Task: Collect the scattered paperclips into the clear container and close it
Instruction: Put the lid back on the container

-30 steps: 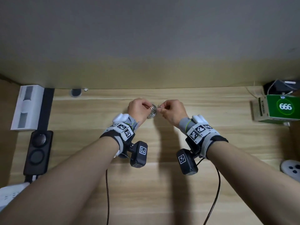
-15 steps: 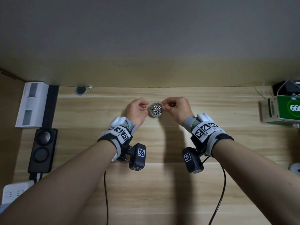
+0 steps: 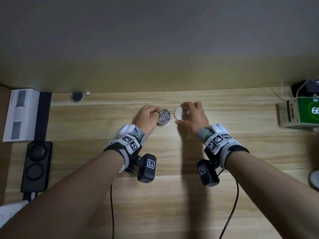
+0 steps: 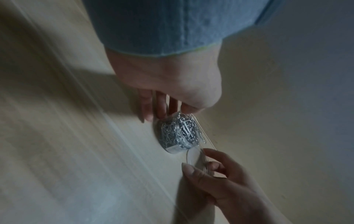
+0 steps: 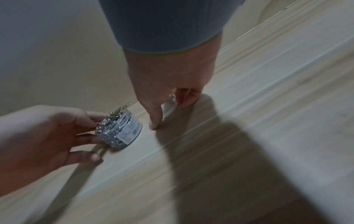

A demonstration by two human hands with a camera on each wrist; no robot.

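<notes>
A small round clear container (image 3: 164, 118) (image 4: 178, 136) (image 5: 119, 131) heaped with silver paperclips stands on the wooden desk. My left hand (image 3: 148, 116) grips its left side with curled fingers (image 5: 86, 121); a few clips stick up over the rim (image 5: 122, 106). Just to the right, my right hand (image 3: 191, 116) holds the clear round lid (image 3: 181, 113) (image 4: 197, 160) (image 5: 168, 106) by its edge, tilted, between thumb (image 5: 155, 119) and fingers. The lid is beside the container, not over it.
A white box (image 3: 20, 114) and a black device (image 3: 36, 166) lie at the desk's left edge, with a power strip (image 3: 10, 213) below. A green-and-brown carton (image 3: 300, 111) stands at far right. A cable hole (image 3: 76, 97) sits near the back wall. Wrist-camera cables trail toward me.
My right hand has moved a little to the right of the container and now holds the clear lid. My left hand stays on the container.
</notes>
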